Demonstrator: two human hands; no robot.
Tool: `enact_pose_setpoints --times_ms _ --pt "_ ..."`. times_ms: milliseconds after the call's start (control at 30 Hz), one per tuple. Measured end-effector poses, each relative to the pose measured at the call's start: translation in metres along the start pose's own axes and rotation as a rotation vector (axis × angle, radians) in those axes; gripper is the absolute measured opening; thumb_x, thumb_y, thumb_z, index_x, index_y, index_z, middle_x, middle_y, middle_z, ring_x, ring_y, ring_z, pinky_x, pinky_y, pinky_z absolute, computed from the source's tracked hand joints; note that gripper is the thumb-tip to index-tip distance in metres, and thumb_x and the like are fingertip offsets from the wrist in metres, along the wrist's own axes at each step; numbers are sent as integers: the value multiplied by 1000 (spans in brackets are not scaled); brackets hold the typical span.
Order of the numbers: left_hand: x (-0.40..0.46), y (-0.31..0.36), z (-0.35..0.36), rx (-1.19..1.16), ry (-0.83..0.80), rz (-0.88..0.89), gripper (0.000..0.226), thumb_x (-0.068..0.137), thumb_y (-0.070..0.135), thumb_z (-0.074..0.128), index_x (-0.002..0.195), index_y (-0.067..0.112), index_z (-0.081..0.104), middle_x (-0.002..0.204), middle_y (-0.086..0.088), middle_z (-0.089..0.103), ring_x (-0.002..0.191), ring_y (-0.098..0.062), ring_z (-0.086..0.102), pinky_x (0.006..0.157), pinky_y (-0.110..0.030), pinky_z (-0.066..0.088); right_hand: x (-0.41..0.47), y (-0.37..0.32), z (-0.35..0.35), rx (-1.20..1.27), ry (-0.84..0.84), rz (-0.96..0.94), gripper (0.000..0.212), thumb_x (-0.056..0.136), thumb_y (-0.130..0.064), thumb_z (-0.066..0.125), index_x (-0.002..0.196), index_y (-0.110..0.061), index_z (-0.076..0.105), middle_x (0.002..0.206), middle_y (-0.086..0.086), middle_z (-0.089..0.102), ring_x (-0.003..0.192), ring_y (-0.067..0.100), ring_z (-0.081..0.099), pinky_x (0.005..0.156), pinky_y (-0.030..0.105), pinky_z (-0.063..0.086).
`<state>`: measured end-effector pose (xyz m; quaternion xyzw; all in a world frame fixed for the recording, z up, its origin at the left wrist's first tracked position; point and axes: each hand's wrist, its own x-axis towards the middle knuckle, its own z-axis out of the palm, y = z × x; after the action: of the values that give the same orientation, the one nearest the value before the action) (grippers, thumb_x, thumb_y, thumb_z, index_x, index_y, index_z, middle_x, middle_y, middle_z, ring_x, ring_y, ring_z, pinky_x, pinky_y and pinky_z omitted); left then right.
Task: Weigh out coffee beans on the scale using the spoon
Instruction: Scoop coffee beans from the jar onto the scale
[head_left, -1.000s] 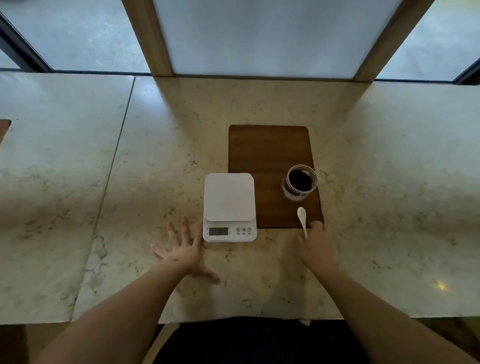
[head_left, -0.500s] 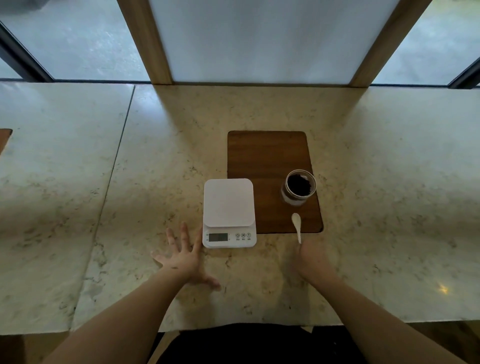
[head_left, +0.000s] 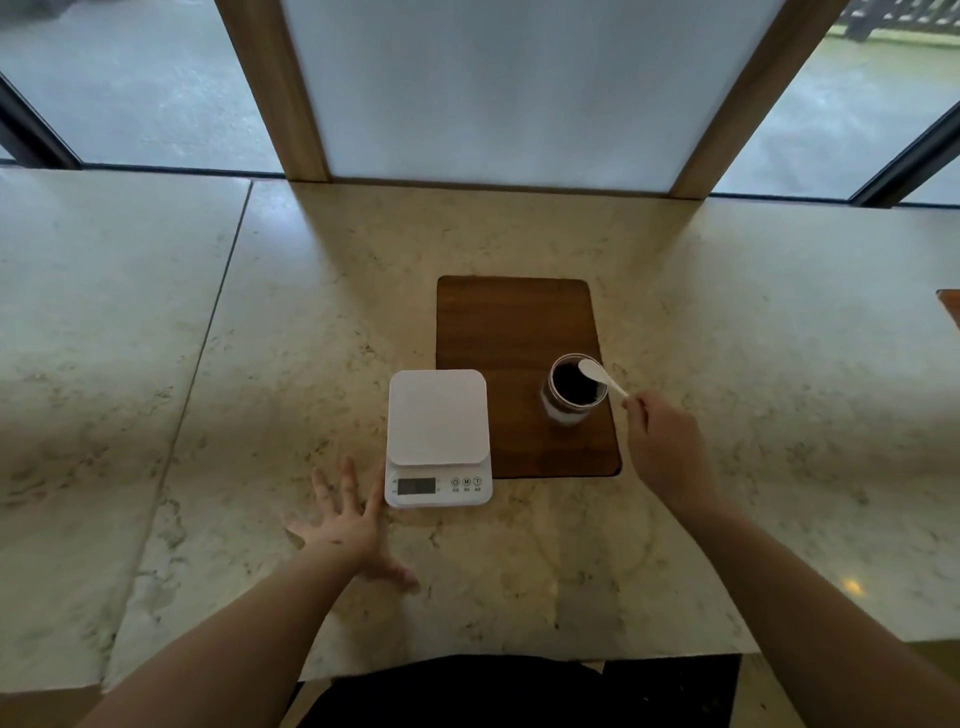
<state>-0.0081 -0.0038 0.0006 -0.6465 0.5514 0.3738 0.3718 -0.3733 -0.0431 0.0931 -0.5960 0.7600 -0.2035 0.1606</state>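
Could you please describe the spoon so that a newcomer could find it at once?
On the marble counter lies a dark wooden board, with a glass jar of beans at its right edge. The white spoon, pinched by the right hand, hangs over the jar's mouth.

Daylight from the windows (head_left: 130, 83) ahead washes my marble counter (head_left: 779, 338); near side dimmer, edges bowed, detail soft
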Motion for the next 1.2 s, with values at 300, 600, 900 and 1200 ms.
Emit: enact_pose_setpoints --times_ms 300,600,900,1200 --pt "-7 0 -2 1 10 32 168 28 104 62 130 40 -55 135 -7 -70 127 -48 -58 108 -91 4 38 -5 -4 -424 -64 -71 32 103 -27 40 85 -10 61 65 6 54 55 27 51 51 31 38" --pt "-4 -1 -1 14 -1 46 169 22 107 58 132 40 -53 135 -7 -71 123 -48 -62 106 -92 2 49 -1 9 -364 -159 9 30 98 -24 43 70 -18 51 66 3 52 64 28 56 55 31 36" --pt "2 -3 0 -1 0 38 171 19 107 58 127 42 -58 131 -5 -74 121 -47 -63 106 -92 3 62 10 12 -124 -295 190 35 96 -22 47 72 -11 69 70 7 66 65 21 60 52 28 39" --pt "-1 -2 0 6 -4 43 169 26 106 61 128 41 -57 125 -5 -76 118 -48 -64 107 -92 2 64 12 21 136 -320 398 29 89 -20 51 86 -1 73 63 8 57 56 21 53 57 31 41"
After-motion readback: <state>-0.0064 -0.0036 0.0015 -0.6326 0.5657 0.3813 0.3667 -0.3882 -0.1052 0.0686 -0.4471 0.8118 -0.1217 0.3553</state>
